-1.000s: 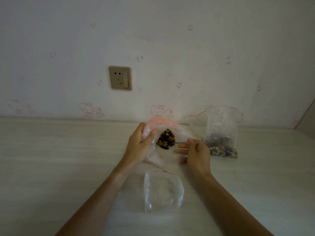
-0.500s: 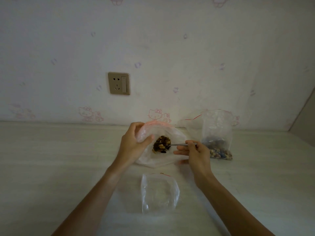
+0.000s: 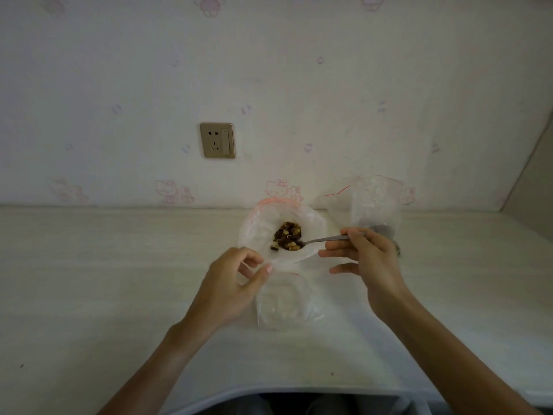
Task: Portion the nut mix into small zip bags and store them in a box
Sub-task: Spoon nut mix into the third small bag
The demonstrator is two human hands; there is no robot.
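My left hand (image 3: 236,283) pinches the near rim of a small clear zip bag (image 3: 260,232) with a pink-red strip, holding its mouth open toward me. My right hand (image 3: 368,259) grips the handle of a metal spoon (image 3: 326,239). The spoon's bowl sits inside the bag's mouth, heaped with dark and tan nut mix (image 3: 288,236). A larger clear bag (image 3: 374,202) stands behind my right hand, its contents mostly hidden by the hand. Another small clear zip bag (image 3: 284,304) lies flat on the table below the hands.
The pale wood-grain table (image 3: 104,280) meets a wall with a beige socket plate (image 3: 217,140) and pink cartoon stickers. The table's front edge curves near my body. No box is in view.
My left hand slid from the bag's far left rim down to its near rim. The spoon stays in the bag's mouth. The camera tilted, so everything sits lower in view.
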